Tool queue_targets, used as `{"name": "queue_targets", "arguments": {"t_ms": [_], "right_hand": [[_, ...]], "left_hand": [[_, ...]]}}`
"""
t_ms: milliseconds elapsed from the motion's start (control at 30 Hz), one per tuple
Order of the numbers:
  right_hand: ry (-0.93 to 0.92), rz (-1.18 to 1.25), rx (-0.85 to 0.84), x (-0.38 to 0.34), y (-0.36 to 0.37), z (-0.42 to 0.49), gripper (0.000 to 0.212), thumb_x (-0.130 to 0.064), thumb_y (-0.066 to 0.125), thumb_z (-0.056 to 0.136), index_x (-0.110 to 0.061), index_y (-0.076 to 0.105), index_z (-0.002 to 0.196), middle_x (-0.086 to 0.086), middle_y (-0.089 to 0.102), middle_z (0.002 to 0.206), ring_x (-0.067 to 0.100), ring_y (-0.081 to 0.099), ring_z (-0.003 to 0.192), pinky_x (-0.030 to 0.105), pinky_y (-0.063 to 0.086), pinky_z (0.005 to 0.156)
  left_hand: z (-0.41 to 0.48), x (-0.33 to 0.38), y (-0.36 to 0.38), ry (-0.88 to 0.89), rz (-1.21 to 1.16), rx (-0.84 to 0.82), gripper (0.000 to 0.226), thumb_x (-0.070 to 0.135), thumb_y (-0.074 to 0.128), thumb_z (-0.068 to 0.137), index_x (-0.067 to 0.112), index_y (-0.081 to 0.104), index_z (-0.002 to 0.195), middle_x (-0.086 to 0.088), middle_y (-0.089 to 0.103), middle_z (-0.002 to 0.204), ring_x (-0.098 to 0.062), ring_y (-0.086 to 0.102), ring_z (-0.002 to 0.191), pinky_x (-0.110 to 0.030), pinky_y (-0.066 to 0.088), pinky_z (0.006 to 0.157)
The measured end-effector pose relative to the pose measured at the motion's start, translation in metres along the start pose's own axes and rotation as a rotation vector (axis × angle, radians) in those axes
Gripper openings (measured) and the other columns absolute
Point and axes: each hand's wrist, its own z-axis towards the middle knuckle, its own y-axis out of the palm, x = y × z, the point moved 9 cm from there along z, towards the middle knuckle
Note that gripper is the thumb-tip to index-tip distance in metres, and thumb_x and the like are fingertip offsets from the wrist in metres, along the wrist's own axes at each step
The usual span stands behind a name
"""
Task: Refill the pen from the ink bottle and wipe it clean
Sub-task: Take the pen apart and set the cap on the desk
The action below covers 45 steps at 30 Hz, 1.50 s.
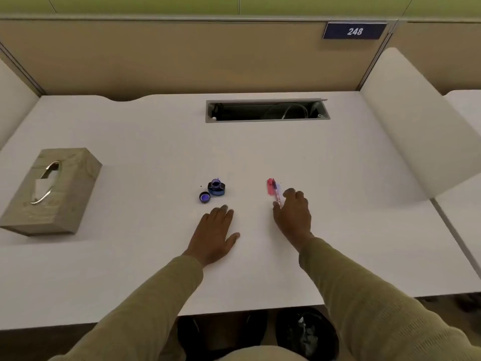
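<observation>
A small blue ink bottle [216,187] stands uncapped on the white desk [156,142], with its blue cap [204,197] lying just in front and to the left. My left hand [213,235] rests flat on the desk just below the cap, holding nothing. A pink pen [274,191] lies on the desk to the right of the bottle. My right hand [292,214] lies over the pen's near end, thumb and fingers touching it. I cannot tell if the pen is gripped.
A wooden tissue box [49,191] with a tissue in its slot sits at the desk's left. An open cable tray [266,110] is cut into the back of the desk. White side panels flank the desk. A dark bin [307,334] stands below the front edge.
</observation>
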Motion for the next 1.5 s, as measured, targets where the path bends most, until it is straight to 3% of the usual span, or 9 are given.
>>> {"name": "queue_targets", "arguments": {"t_ms": [133, 333, 567, 700, 833, 967, 1033, 1133, 1500], "right_hand": [[0.064, -0.008, -0.052, 0.019, 0.002, 0.008, 0.035, -0.029, 0.059, 0.095, -0.005, 0.053, 0.119, 0.015, 0.054, 0.117, 0.034, 0.055, 0.106, 0.037, 0.045, 0.075], [0.073, 0.046, -0.091, 0.031, 0.008, 0.016, 0.028, -0.023, 0.061, 0.095, -0.003, 0.054, 0.113, 0.017, 0.058, 0.112, 0.037, 0.059, 0.1, 0.041, 0.049, 0.081], [0.124, 0.117, -0.08, 0.04, 0.007, 0.019, 0.017, -0.017, 0.056, 0.094, -0.003, 0.06, 0.102, 0.014, 0.063, 0.1, 0.031, 0.06, 0.089, 0.031, 0.039, 0.07], [0.193, 0.281, -0.056, 0.039, 0.004, 0.012, 0.012, -0.02, 0.058, 0.091, -0.01, 0.063, 0.097, 0.006, 0.067, 0.094, 0.023, 0.061, 0.084, 0.028, 0.041, 0.068], [0.123, 0.405, -0.051, 0.014, -0.007, -0.004, 0.01, -0.022, 0.061, 0.093, -0.014, 0.065, 0.094, -0.001, 0.068, 0.084, 0.016, 0.062, 0.075, 0.018, 0.043, 0.061], [0.149, 0.702, -0.158, -0.013, -0.011, -0.027, 0.01, -0.026, 0.062, 0.094, -0.018, 0.068, 0.095, -0.002, 0.071, 0.085, 0.014, 0.066, 0.076, 0.027, 0.056, 0.064], [0.156, 0.844, -0.241, -0.031, -0.012, -0.037, 0.012, -0.022, 0.061, 0.096, -0.014, 0.069, 0.099, 0.0, 0.069, 0.085, 0.013, 0.064, 0.075, 0.025, 0.054, 0.062], [0.168, 1.049, -0.379, -0.058, -0.013, -0.05, 0.016, -0.022, 0.061, 0.098, -0.01, 0.071, 0.103, 0.001, 0.066, 0.082, 0.015, 0.064, 0.078, 0.028, 0.052, 0.064], [0.228, 1.377, -0.749, -0.131, -0.001, -0.078, 0.032, -0.023, 0.05, 0.102, -0.004, 0.073, 0.112, 0.008, 0.06, 0.088, 0.019, 0.058, 0.079, 0.033, 0.051, 0.071]], "left_hand": [[0.014, 0.017, 0.005, -0.014, 0.002, -0.024, 0.076, 0.056, 0.023, 0.094, 0.008, 0.03, 0.153, -0.014, 0.028, 0.161, -0.031, 0.03, 0.145, -0.043, 0.031, 0.115], [0.024, 0.032, 0.011, -0.023, 0.026, -0.03, 0.077, 0.058, 0.023, 0.094, 0.007, 0.034, 0.151, -0.016, 0.029, 0.16, -0.034, 0.031, 0.144, -0.045, 0.033, 0.113], [0.031, 0.038, 0.008, -0.049, 0.015, -0.049, 0.084, 0.063, 0.016, 0.089, 0.01, 0.032, 0.151, -0.015, 0.027, 0.16, -0.031, 0.029, 0.144, -0.042, 0.031, 0.112], [0.04, 0.04, -0.001, -0.054, -0.055, -0.01, 0.07, 0.057, 0.036, 0.096, 0.011, 0.036, 0.149, -0.011, 0.037, 0.154, -0.028, 0.035, 0.139, -0.04, 0.035, 0.11], [0.051, 0.047, -0.031, -0.028, -0.254, 0.09, 0.057, 0.047, 0.044, 0.1, 0.009, 0.046, 0.143, -0.008, 0.052, 0.141, -0.025, 0.046, 0.128, -0.039, 0.041, 0.103], [0.056, 0.033, -0.079, -0.172, -0.718, 0.216, 0.04, 0.037, 0.046, 0.102, 0.01, 0.061, 0.126, -0.004, 0.063, 0.124, -0.018, 0.055, 0.115, -0.034, 0.045, 0.101], [0.054, 0.022, -0.096, -0.296, -0.996, 0.204, 0.029, 0.03, 0.048, 0.103, 0.013, 0.068, 0.115, 0.002, 0.068, 0.116, -0.011, 0.059, 0.106, -0.026, 0.048, 0.094], [0.05, 0.012, -0.112, -0.368, -1.297, 0.13, 0.026, 0.027, 0.05, 0.102, 0.018, 0.074, 0.107, 0.002, 0.073, 0.111, -0.017, 0.063, 0.102, -0.035, 0.051, 0.084], [0.022, -0.015, -0.14, -0.313, -1.54, 0.039, 0.028, 0.023, 0.051, 0.1, 0.022, 0.078, 0.092, -0.001, 0.076, 0.101, -0.019, 0.066, 0.1, -0.043, 0.048, 0.093]]}}
